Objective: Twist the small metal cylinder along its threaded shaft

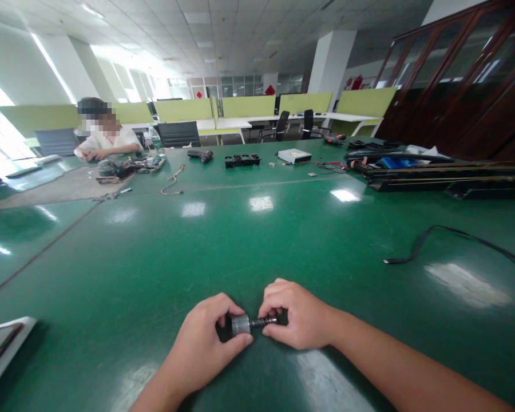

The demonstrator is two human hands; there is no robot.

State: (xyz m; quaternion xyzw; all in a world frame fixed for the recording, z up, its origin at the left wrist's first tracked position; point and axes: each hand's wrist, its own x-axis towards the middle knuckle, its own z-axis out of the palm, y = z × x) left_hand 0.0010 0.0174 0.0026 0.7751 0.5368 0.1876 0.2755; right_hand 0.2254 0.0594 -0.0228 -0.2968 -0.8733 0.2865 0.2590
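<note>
A small metal cylinder (240, 324) is gripped by the left hand (206, 340). Its threaded shaft (264, 322) is pinched by the right hand (296, 320) above the near green table (261, 246).

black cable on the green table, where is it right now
In the head view the black cable lies loose on the green table, to the right, beyond the right hand and short of the long black cases.

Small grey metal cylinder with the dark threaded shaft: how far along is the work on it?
Done: nothing visibly finished. In hand: left hand grips the small grey metal cylinder; right hand pinches its dark threaded shaft, both over the green table. Left: cylinder and shaft remain joined.
</note>
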